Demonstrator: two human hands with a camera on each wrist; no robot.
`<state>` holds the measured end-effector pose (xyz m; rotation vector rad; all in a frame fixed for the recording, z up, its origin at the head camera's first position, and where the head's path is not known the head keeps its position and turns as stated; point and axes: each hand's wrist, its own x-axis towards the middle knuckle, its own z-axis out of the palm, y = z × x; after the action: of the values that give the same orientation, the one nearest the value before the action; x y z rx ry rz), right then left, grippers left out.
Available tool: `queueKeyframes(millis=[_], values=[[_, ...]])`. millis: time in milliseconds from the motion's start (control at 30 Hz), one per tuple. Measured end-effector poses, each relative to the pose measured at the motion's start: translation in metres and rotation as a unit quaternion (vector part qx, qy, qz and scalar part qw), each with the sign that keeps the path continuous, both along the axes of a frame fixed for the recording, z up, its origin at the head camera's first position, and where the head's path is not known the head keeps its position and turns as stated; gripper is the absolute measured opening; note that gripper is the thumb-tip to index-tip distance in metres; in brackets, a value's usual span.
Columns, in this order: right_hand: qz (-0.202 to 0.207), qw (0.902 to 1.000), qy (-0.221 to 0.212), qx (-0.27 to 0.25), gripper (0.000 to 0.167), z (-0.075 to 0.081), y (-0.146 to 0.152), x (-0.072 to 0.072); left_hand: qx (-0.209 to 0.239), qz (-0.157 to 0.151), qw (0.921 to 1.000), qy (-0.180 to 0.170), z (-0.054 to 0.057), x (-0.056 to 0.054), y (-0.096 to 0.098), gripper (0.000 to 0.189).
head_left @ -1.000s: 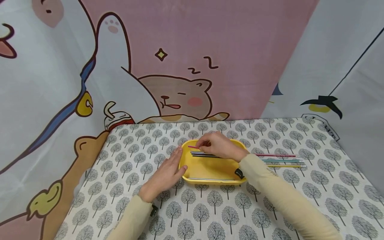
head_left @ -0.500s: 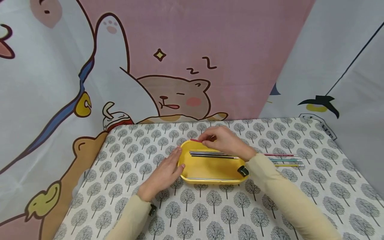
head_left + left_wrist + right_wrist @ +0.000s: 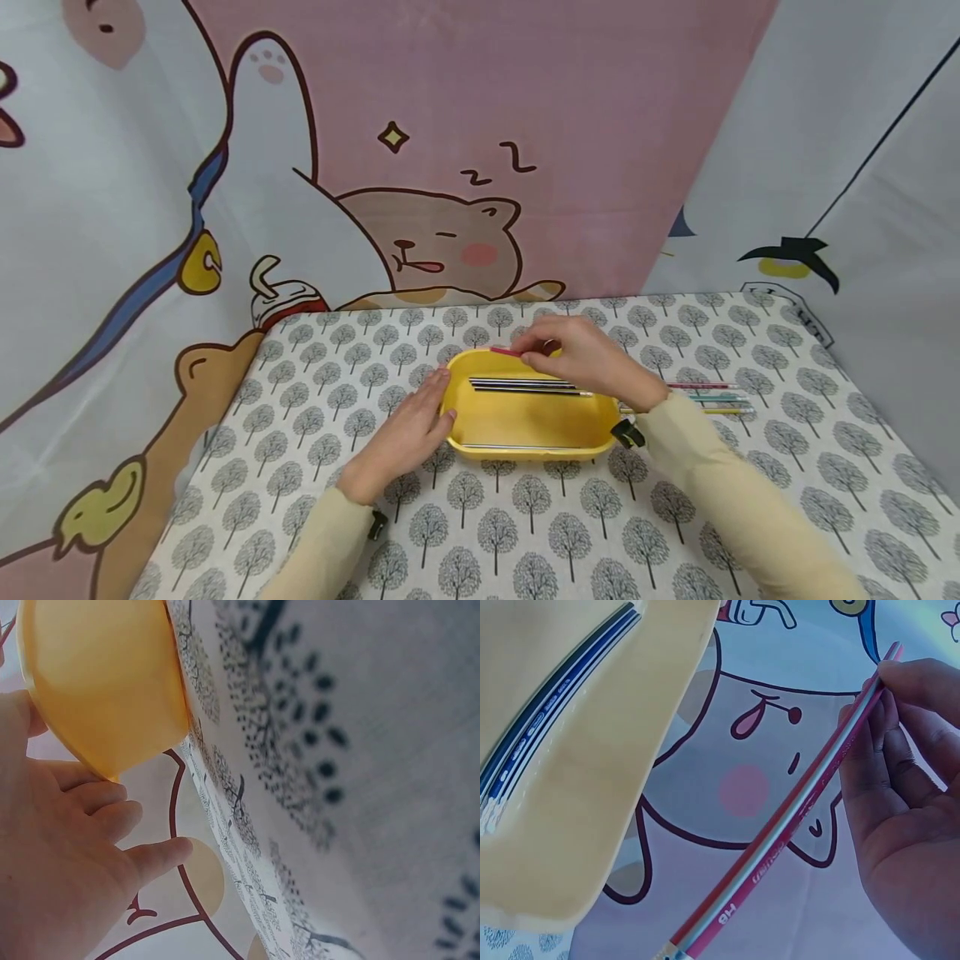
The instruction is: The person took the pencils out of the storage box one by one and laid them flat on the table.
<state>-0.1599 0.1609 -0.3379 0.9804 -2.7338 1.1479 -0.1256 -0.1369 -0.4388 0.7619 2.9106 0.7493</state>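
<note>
My right hand (image 3: 576, 357) pinches a pink-and-silver pencil (image 3: 776, 819) near one end, held over the far rim of a yellow tray (image 3: 525, 423). In the right wrist view the pencil slants down to the left, its ferrule end at the bottom edge. Several dark striped pencils (image 3: 528, 387) lie side by side in the tray. My left hand (image 3: 403, 433) rests at the tray's left end, fingers along the outer wall (image 3: 112, 675) and thumb over the rim.
To the right of the tray, a red pencil (image 3: 701, 386), a teal pencil (image 3: 718, 399) and a yellow pencil (image 3: 720, 410) lie on the tree-print cloth (image 3: 495, 533). A thin silvery line (image 3: 517, 447) runs along the tray's near side. A cartoon backdrop (image 3: 600, 150) stands behind the table.
My right hand has lifted the pink pencil from inside the tray up to the far rim and drawn it to the right. My left hand stays at the tray's left end.
</note>
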Motion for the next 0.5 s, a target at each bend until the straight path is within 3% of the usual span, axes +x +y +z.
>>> queueKeyframes(millis=[500], values=[[-0.028, 0.9996, 0.006, 0.005, 0.019, 0.003, 0.029, 0.018, 0.003, -0.003, 1.0000, -0.005, 0.002, 0.001, 0.000, 0.065]])
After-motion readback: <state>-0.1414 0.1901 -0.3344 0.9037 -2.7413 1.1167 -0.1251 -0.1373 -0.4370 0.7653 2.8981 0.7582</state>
